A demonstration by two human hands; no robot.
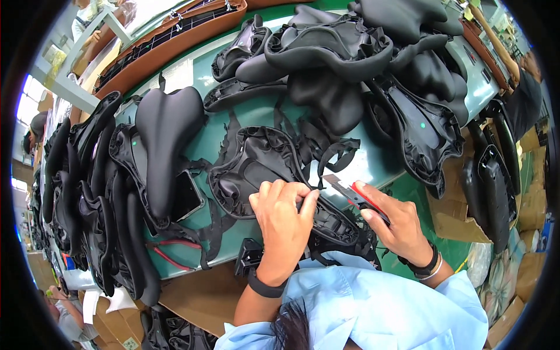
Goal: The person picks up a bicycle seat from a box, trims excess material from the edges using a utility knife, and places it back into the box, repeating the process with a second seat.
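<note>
A black bicycle saddle (248, 153) lies underside up on the green table in front of me, its cover folded in over the rim. My left hand (283, 213) rests on the saddle with its fingers closed, thumb and forefinger pinched at the cover's edge. What exactly sits between those fingertips is partly hidden. To the right, my right hand (399, 224) grips a red and black utility knife (364, 201). Its blade points up and left, a little apart from the saddle. Loose black cover scraps (338, 154) lie just beyond the blade.
Several finished-looking saddles (166, 134) crowd the left side, and more saddles (329, 49) are heaped at the back. Red-handled pliers (175, 248) and a phone (189, 198) lie at left. A cardboard box (455, 219) with black parts stands right. Other people (525, 87) are nearby.
</note>
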